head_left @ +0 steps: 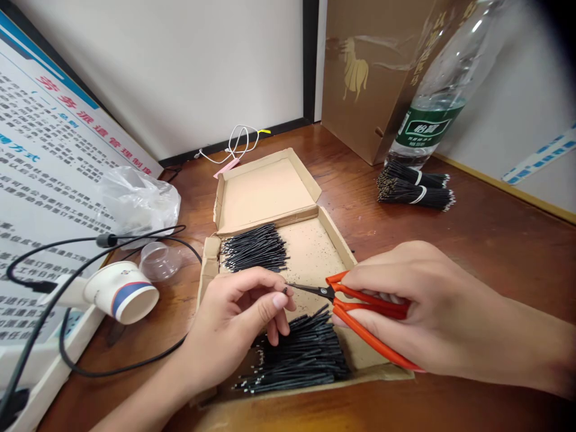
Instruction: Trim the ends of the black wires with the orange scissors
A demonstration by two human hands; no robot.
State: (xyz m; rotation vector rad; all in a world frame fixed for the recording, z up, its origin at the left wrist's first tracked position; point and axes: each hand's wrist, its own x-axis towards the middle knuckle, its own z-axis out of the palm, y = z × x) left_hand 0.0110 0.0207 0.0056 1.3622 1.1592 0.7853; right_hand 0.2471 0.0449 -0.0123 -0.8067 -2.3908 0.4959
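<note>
My right hand (405, 294) grips a pair of scissors (369, 300) with orange handles and short dark blades. The blade tips reach the fingertips of my left hand (243, 306), which pinches a thin black wire (285, 290); only its dark end shows, the rest is hidden by the fingers. Both hands are above an opened cardboard box (339, 240). Inside it, one pile of short black wires (254, 247) lies at the back left, and another pile of black wires (310, 354) lies at the front, partly under my left hand. Small dark specks dot the cardboard.
Two banded wire bundles (414, 186) lie at the right before a water bottle (427, 120) and a brown carton (360, 78). Leftward are a tipped paper cup (126, 294), a clear plastic cup (159, 261), a plastic bag (139, 201) and a looping black cable (130, 373).
</note>
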